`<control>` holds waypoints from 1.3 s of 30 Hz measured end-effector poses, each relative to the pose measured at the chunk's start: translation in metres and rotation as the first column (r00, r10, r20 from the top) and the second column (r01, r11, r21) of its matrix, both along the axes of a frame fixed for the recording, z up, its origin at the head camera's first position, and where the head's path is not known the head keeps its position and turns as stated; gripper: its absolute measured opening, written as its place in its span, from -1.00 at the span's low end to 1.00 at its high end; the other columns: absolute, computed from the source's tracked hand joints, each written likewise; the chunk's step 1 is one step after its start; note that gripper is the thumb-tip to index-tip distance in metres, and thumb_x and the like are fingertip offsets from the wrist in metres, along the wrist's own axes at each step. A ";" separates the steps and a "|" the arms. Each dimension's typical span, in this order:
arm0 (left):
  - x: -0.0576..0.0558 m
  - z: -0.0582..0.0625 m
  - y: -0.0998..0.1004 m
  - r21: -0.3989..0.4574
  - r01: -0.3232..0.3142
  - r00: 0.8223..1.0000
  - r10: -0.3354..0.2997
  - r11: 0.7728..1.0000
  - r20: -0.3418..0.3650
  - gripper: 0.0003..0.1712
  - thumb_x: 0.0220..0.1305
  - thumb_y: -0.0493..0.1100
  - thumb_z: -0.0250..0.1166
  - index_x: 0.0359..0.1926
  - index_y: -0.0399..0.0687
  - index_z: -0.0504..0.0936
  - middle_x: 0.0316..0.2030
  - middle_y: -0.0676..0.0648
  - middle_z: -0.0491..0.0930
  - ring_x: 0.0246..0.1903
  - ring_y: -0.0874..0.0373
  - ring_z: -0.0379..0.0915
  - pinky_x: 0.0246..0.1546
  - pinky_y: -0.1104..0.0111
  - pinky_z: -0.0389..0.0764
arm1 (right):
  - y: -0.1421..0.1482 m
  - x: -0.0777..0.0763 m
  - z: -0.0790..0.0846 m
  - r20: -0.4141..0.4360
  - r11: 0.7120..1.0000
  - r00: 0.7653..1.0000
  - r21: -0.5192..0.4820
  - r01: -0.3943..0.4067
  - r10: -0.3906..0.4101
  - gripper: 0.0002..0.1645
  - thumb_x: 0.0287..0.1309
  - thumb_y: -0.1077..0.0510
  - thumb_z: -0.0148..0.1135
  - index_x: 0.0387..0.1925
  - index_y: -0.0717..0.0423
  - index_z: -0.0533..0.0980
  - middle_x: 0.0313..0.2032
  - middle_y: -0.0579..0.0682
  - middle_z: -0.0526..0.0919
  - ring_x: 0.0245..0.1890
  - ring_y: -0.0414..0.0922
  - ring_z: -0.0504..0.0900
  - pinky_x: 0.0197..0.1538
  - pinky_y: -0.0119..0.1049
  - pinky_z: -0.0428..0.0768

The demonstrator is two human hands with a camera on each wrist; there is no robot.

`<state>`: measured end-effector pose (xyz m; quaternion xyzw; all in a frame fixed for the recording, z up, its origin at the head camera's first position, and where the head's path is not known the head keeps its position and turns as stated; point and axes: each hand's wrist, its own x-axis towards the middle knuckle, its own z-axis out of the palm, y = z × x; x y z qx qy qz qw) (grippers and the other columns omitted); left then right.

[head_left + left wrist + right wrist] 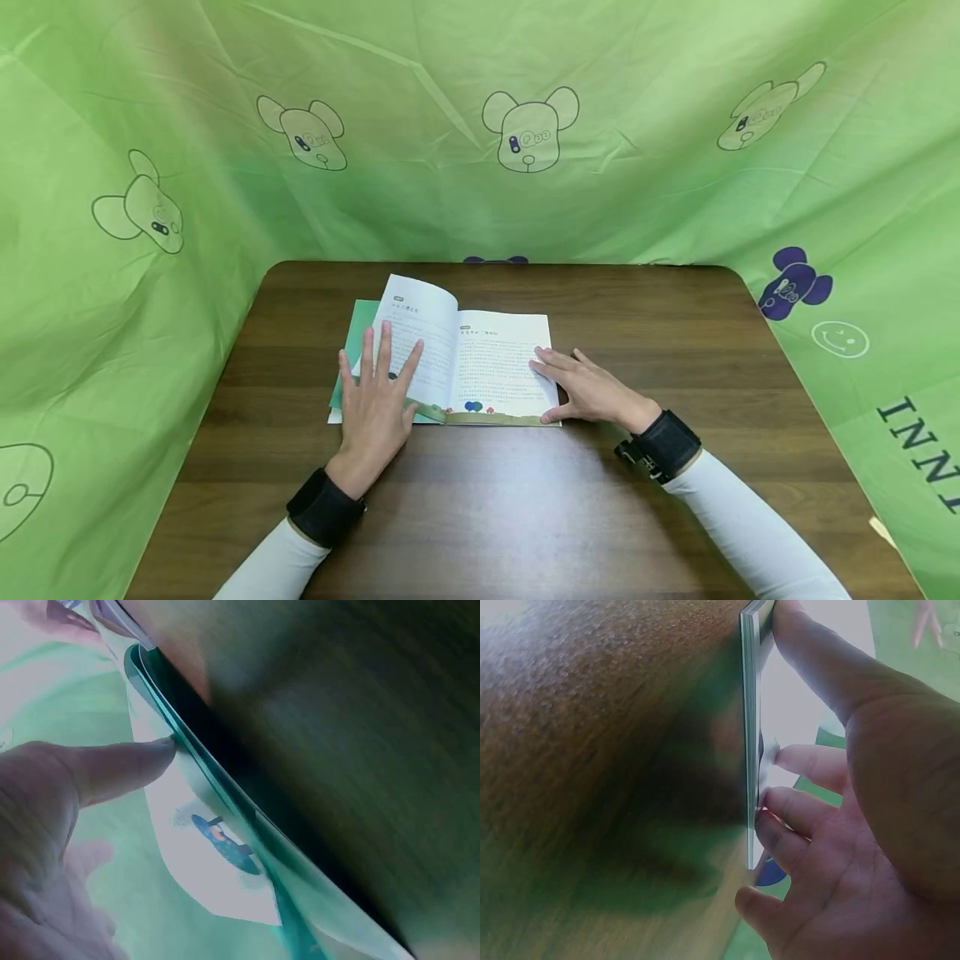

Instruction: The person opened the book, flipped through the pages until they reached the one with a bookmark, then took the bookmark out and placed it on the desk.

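Two bare hands (pixel 375 417) (pixel 592 392) touch one open book (pixel 495 367).

Head cam: I'm looking forward and down from above, far enough back to get the table (pixel 525 517) plus the green cloth (pixel 420 208) across the top, book (pixel 498 367) near mid-frame. Left wrist cam sits close in, tilted, book edge running diagonally from upper left to lower right. Right wrist cam's also tight, book edge near-vertical at upper centre, table filling the left. All three share the book.
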<state>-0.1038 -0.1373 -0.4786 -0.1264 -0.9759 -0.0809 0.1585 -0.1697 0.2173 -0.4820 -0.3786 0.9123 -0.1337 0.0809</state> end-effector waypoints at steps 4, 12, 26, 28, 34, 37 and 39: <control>0.000 -0.001 0.002 -0.119 0.088 0.992 -0.076 0.989 0.099 0.07 -0.04 -0.10 0.49 0.51 0.24 0.22 0.57 -0.20 -0.24 0.52 -0.17 -0.47 0.36 -0.27 -0.37 | 0.000 0.000 0.000 -0.005 1.000 1.000 -0.003 -0.003 0.003 0.17 -0.14 -0.35 0.39 0.40 0.24 0.31 0.43 0.24 0.25 0.43 0.08 0.23 0.35 0.30 0.10; 0.006 0.002 0.004 -0.180 0.257 0.950 -0.213 0.949 0.229 -0.12 0.15 -0.33 0.28 0.48 0.22 0.27 0.55 -0.06 -0.02 0.51 -0.13 -0.22 0.36 -0.26 -0.10 | -0.001 0.001 0.002 -0.009 1.000 1.000 -0.004 -0.007 0.006 0.16 -0.13 -0.34 0.40 0.40 0.24 0.32 0.43 0.25 0.26 0.42 0.09 0.24 0.34 0.31 0.11; 0.012 0.004 0.010 -0.059 0.268 0.854 -0.209 0.962 0.477 -0.33 0.46 0.04 0.01 0.53 0.08 0.17 0.54 -0.04 0.01 0.50 -0.06 -0.12 0.27 -0.28 0.13 | 0.000 0.000 0.002 -0.011 0.999 0.999 -0.011 -0.033 0.033 0.10 -0.13 -0.33 0.41 0.37 0.19 0.37 0.43 0.28 0.23 0.41 0.13 0.25 0.31 0.37 0.12; 0.013 0.005 0.011 -0.026 0.240 0.836 -0.193 0.970 0.514 -0.31 0.46 0.11 -0.02 0.54 0.11 0.14 0.55 -0.04 -0.02 0.50 -0.10 -0.15 0.25 -0.32 0.13 | 0.000 -0.001 0.002 -0.009 0.999 0.999 -0.015 -0.039 0.039 0.09 -0.15 -0.32 0.42 0.36 0.16 0.39 0.43 0.29 0.23 0.41 0.15 0.24 0.30 0.38 0.11; 0.013 0.005 0.012 0.017 0.210 0.816 -0.185 0.978 0.548 -0.28 0.44 0.21 -0.04 0.54 0.21 0.13 0.55 -0.08 -0.03 0.48 -0.22 -0.12 0.20 -0.36 0.17 | 0.001 -0.002 0.004 0.023 0.999 0.998 -0.009 -0.050 0.051 0.11 -0.21 -0.30 0.46 0.38 0.09 0.39 0.45 0.30 0.19 0.42 0.17 0.21 0.29 0.42 0.07; 0.013 0.006 0.012 0.027 0.221 0.812 -0.199 0.975 0.548 -0.32 0.44 0.23 -0.05 0.52 0.28 0.18 0.54 -0.11 -0.01 0.47 -0.27 -0.10 0.18 -0.37 0.18 | 0.002 -0.003 0.003 0.032 0.999 0.998 -0.003 -0.052 0.053 0.10 -0.21 -0.33 0.44 0.38 0.06 0.39 0.45 0.31 0.17 0.43 0.18 0.19 0.27 0.44 0.07; 0.013 0.007 0.012 0.031 0.224 0.811 -0.204 0.974 0.549 -0.34 0.44 0.23 -0.05 0.51 0.30 0.21 0.54 -0.13 0.00 0.46 -0.29 -0.09 0.17 -0.38 0.18 | 0.001 -0.003 0.002 0.034 0.999 0.998 -0.001 -0.052 0.052 0.10 -0.21 -0.33 0.43 0.39 0.04 0.39 0.46 0.30 0.17 0.43 0.18 0.18 0.27 0.45 0.08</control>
